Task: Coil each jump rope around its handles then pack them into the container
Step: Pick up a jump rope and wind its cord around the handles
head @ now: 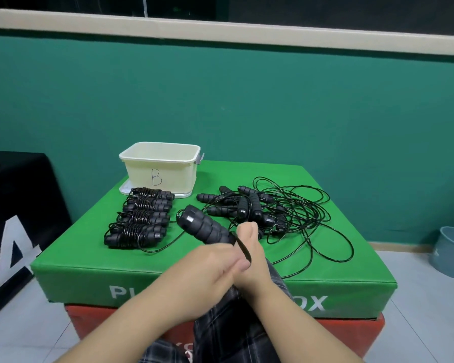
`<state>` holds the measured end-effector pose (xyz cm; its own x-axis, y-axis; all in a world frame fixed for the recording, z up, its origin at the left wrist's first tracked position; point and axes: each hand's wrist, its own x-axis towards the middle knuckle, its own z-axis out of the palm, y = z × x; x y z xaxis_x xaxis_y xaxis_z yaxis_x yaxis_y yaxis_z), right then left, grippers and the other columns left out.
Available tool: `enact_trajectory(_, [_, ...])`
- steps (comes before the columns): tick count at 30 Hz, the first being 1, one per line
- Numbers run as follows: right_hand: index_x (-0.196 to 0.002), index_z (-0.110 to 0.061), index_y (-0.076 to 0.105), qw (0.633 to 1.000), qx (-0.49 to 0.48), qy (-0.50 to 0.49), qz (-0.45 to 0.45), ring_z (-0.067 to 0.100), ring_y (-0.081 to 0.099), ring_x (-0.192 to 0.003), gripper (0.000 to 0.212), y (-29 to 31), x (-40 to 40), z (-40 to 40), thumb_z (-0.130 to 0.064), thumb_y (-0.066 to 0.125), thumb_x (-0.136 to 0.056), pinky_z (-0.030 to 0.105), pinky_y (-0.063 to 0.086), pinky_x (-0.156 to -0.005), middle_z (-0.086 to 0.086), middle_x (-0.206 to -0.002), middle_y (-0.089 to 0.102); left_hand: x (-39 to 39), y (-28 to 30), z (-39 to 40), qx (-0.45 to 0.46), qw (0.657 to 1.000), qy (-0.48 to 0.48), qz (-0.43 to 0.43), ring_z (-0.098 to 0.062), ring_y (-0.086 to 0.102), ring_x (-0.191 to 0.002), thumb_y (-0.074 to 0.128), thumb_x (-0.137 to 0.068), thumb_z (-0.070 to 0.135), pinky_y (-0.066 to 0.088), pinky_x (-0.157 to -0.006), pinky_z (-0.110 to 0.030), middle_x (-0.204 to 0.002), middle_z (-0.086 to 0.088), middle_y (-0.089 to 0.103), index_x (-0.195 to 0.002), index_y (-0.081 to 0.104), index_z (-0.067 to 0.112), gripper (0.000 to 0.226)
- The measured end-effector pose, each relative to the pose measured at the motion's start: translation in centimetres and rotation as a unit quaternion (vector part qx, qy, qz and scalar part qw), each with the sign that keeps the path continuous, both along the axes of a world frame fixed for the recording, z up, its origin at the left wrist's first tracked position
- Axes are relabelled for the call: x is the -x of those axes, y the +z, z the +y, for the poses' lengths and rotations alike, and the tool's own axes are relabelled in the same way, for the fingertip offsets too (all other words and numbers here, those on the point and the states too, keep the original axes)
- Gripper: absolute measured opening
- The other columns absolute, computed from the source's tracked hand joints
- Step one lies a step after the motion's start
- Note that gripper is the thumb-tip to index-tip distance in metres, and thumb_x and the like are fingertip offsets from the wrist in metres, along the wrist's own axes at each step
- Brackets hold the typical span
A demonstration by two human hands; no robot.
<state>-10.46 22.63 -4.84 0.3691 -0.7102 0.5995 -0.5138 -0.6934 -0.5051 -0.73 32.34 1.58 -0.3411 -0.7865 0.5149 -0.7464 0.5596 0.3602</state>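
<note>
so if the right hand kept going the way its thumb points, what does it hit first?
Likely the loose pile of uncoiled jump ropes: the right hand, gripping the handle pair, points up and away toward that tangle on the green box. Depth is unclear, so it could pass above them.

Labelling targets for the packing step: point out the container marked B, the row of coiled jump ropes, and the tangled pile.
container marked B (144,176): head view, front wall left of the letter.
coiled jump ropes (142,216): head view, middle of the row.
tangled pile (249,205): head view, a handle.

Black jump ropes (262,208) are laid on a green plyo box (220,281); the container (165,169) is coloured cream.
</note>
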Motion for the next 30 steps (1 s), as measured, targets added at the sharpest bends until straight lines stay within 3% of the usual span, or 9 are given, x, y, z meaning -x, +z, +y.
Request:
enact_trajectory(5, [-0.089, -0.014, 0.027, 0.987, -0.130, -0.077, -0.062, 0.024, 0.036, -0.068, 0.041, 1.1, -0.7, -1.4, -0.015, 0.065, -0.073, 0.033, 0.027, -0.060, 0.002, -0.091, 0.031, -0.8, -2.2, 0.4, -0.027, 0.999, 0.020, -0.028, -0.001, 0.033, -0.067, 0.027, -0.091, 0.048, 0.027, -0.061, -0.016, -0.067, 0.022, 0.033, -0.074, 0.048, 0.018, 0.041])
enact_trajectory(9, [-0.093, -0.015, 0.032, 0.968, -0.201, -0.065, -0.135, 0.020, 0.042, -0.072, 0.044, 0.7, -0.1, -1.8, -0.015, 0.070, -0.070, 0.033, 0.034, -0.062, 0.012, -0.098, 0.046, -2.8, -4.1, 0.1, -0.107, 0.988, 0.088, -0.067, -0.006, 0.046, -0.070, 0.021, -0.085, 0.062, 0.037, -0.066, -0.023, -0.072, 0.011, 0.049, -0.090, 0.058, 0.014, 0.061])
enact_trajectory(13, [-0.092, -0.019, 0.033, 0.971, -0.196, -0.046, -0.130, 0.017, 0.043, -0.072, 0.043, 0.6, 0.2, -1.4, -0.015, 0.072, -0.072, 0.031, 0.032, -0.062, 0.006, -0.095, 0.046, -5.5, -6.7, -2.0, -0.174, 0.974, 0.146, -0.021, -0.004, 0.048, -0.058, 0.039, -0.098, 0.038, 0.040, -0.062, -0.027, -0.061, 0.007, 0.049, -0.089, 0.046, 0.024, 0.018])
enact_trajectory(15, [-0.091, -0.019, 0.034, 0.976, -0.183, -0.039, -0.111, 0.017, 0.042, -0.074, 0.043, 0.8, 0.1, -1.5, -0.015, 0.072, -0.073, 0.029, 0.030, -0.062, 0.003, -0.094, 0.044, -6.1, -7.5, -3.4, -0.179, 0.971, 0.159, -0.008, -0.020, 0.055, -0.067, 0.039, -0.099, 0.034, 0.044, -0.068, -0.035, -0.064, 0.006, 0.051, -0.087, 0.042, 0.022, 0.017])
enact_trajectory(18, [-0.090, -0.023, 0.033, 0.974, -0.205, -0.019, -0.095, 0.016, 0.043, -0.077, 0.050, 1.0, 0.6, -2.1, -0.015, 0.078, -0.067, 0.025, 0.031, -0.060, 0.002, -0.094, 0.046, -6.2, -7.7, -5.5, -0.164, 0.972, 0.170, 0.012, -0.022, 0.054, -0.070, 0.041, -0.099, 0.031, 0.045, -0.069, -0.038, -0.066, 0.005, 0.053, -0.089, 0.048, 0.017, 0.018])
enact_trajectory(21, [-0.083, -0.029, 0.032, 0.968, -0.232, -0.002, -0.090, 0.011, 0.043, -0.073, 0.054, 1.3, 1.6, -2.6, -0.016, 0.081, -0.063, 0.016, 0.033, -0.058, -0.003, -0.087, 0.047, -5.3, -7.5, -7.2, -0.162, 0.972, 0.148, 0.078, -0.017, 0.052, -0.067, 0.047, -0.093, 0.044, 0.040, -0.065, -0.035, -0.069, 0.001, 0.057, -0.089, 0.052, 0.029, 0.016])
enact_trajectory(24, [-0.082, -0.026, 0.036, 0.957, -0.269, 0.016, -0.107, 0.011, 0.042, -0.065, 0.048, 1.5, 2.3, -3.0, -0.016, 0.079, -0.063, 0.017, 0.032, -0.055, -0.006, -0.077, 0.048, -4.6, -7.9, -8.6, -0.163, 0.969, 0.137, 0.127, -0.022, 0.059, -0.078, 0.041, -0.084, 0.050, 0.046, -0.074, -0.036, -0.082, -0.004, 0.066, -0.092, 0.053, 0.045, 0.015])
enact_trajectory(28, [-0.090, -0.020, 0.045, 0.922, -0.347, 0.060, -0.161, 0.012, 0.054, -0.067, 0.043, 1.3, 3.0, -3.2, -0.015, 0.080, -0.064, 0.029, 0.045, -0.069, 0.004, -0.079, 0.063, -3.9, -7.5, -9.5, -0.173, 0.964, 0.098, 0.178, 0.009, 0.059, -0.088, 0.043, -0.086, 0.036, 0.044, -0.084, -0.018, -0.093, 0.025, 0.067, -0.101, 0.054, 0.044, 0.021])
enact_trajectory(30, [-0.095, -0.012, 0.047, 0.874, -0.412, 0.106, -0.233, 0.019, 0.061, -0.065, 0.037, 1.3, 3.2, -2.9, -0.005, 0.076, -0.073, 0.034, 0.052, -0.067, 0.010, -0.077, 0.068, -3.2, -7.2, -9.4, -0.170, 0.962, 0.076, 0.198, 0.019, 0.054, -0.091, 0.041, -0.087, 0.032, 0.039, -0.085, -0.008, -0.092, 0.042, 0.061, -0.101, 0.056, 0.042, 0.022])
